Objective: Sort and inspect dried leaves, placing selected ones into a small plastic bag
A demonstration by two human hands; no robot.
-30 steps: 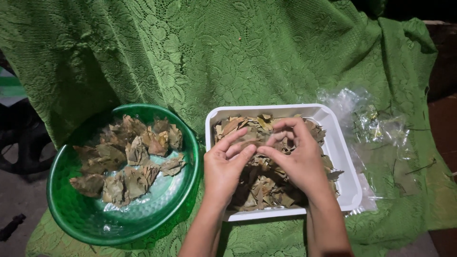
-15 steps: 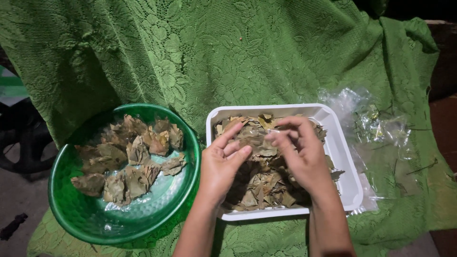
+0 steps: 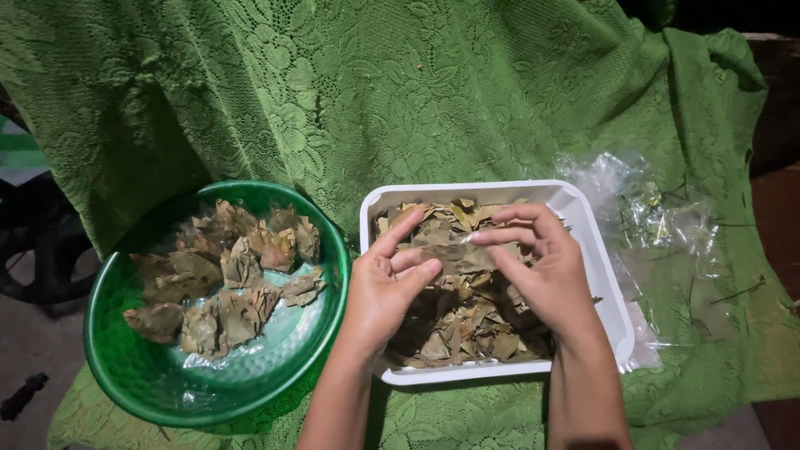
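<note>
A white rectangular tray full of dried brownish-green leaves rests on a green lace cloth. Both hands hover over the tray. My left hand and my right hand together pinch one dried leaf between their fingertips, above the pile. To the left stands a round green bowl holding several folded dried leaf bundles.
A crumpled clear plastic bag lies to the right of the tray. The green lace cloth drapes up behind everything. Dark floor shows at the far left and a dark surface at the right edge.
Both hands have lifted slightly from the pile and now hold a single leaf stretched between the fingertips. Bowl and tray have not moved.
</note>
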